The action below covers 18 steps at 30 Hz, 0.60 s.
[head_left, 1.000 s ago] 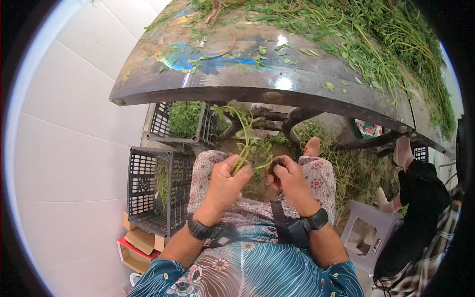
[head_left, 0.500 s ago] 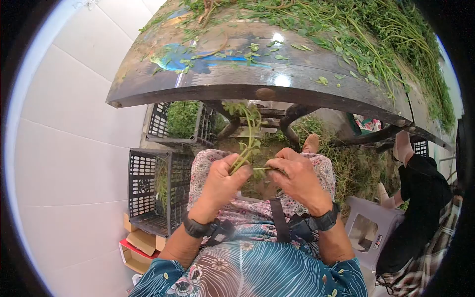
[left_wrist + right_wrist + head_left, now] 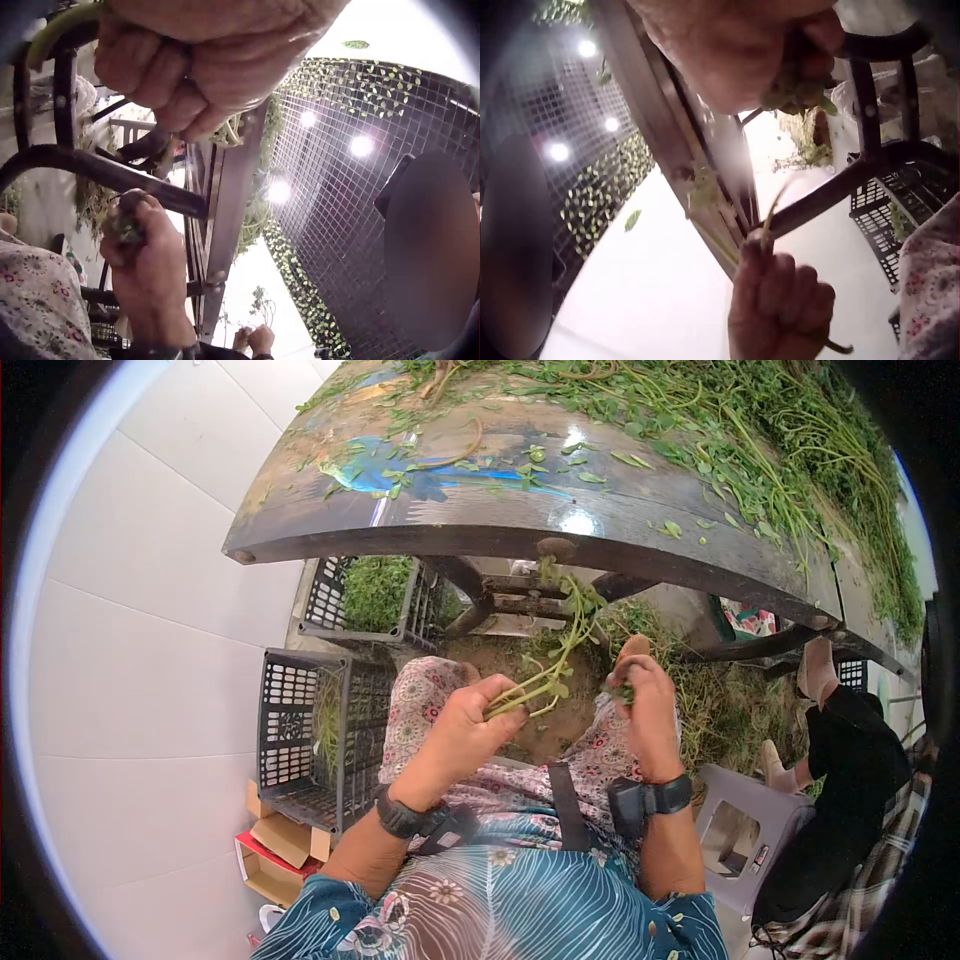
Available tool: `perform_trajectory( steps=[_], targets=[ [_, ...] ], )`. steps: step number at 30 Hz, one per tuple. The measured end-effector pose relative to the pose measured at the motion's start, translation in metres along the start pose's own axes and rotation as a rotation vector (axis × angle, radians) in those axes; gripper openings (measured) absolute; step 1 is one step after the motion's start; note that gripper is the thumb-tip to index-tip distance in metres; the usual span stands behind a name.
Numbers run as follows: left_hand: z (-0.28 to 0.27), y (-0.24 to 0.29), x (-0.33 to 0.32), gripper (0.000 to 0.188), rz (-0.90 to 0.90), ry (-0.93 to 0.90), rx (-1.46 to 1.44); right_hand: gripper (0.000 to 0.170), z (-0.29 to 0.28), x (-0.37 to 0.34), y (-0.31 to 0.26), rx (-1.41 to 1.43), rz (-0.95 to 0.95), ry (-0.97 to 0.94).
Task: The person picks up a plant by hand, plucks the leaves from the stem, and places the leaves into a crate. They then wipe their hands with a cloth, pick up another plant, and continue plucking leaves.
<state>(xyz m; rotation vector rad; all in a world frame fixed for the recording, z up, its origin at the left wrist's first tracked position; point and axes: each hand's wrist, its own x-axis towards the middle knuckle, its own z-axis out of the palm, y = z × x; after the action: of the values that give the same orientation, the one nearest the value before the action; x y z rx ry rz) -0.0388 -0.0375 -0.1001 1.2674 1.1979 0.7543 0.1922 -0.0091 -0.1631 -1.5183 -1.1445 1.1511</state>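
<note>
My left hand (image 3: 462,732) grips several green leafy stems (image 3: 562,665) between curled fingers and thumb, over the lap. Their tops lean away to the upper right, toward the table edge. In the right wrist view the same left hand (image 3: 780,307) is a fist, with a stem end poking out below it. My right hand (image 3: 648,710) is apart from the stems, above the other knee. Its curled fingers hold a small clump of green leaves (image 3: 799,94), which also shows as a leafy clump (image 3: 126,229) in the left wrist view.
A dark wooden table (image 3: 480,540) with heaped greens (image 3: 800,430) stands ahead. Black crates (image 3: 300,740) with greens are at the left, above an open cardboard box (image 3: 285,850). Plant scraps (image 3: 740,700) cover the floor; a grey stool (image 3: 745,830) and another person's legs (image 3: 830,760) are at the right.
The right hand met the stems half a second ago. Since then it has pulled away to the right with leaves in its fingers. The stem tops have swung right; the left hand keeps its grip.
</note>
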Motion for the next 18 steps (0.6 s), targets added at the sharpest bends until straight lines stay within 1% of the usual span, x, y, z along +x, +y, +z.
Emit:
perform_trajectory(
  steps=[3,6,7,10,13,16,18],
  targets=[
    [0.001,0.0,0.0,0.015,0.0,0.027,0.019,0.019,-0.005,-0.011,-0.034,0.599,0.34,-0.125],
    [0.005,-0.007,0.002,0.017,0.006,0.017,-0.03,0.019,0.002,-0.022,-0.043,0.675,0.427,-0.367],
    [0.006,-0.009,0.003,0.018,0.008,0.009,-0.058,0.019,0.006,-0.025,-0.045,0.684,0.428,-0.403],
    [0.008,-0.003,0.003,0.02,0.033,-0.001,0.055,0.021,0.017,-0.03,-0.044,0.729,0.435,-0.506],
    [0.007,-0.003,0.001,0.019,-0.008,0.033,0.048,0.021,0.025,-0.035,-0.044,0.571,0.398,-0.502],
    [0.012,-0.014,0.002,0.02,0.032,0.096,-0.069,0.021,0.025,-0.036,-0.04,0.519,0.329,-0.558],
    [0.012,-0.011,0.001,0.019,-0.055,0.103,-0.139,0.02,0.026,-0.038,-0.046,0.402,0.309,-0.555]
  ],
)
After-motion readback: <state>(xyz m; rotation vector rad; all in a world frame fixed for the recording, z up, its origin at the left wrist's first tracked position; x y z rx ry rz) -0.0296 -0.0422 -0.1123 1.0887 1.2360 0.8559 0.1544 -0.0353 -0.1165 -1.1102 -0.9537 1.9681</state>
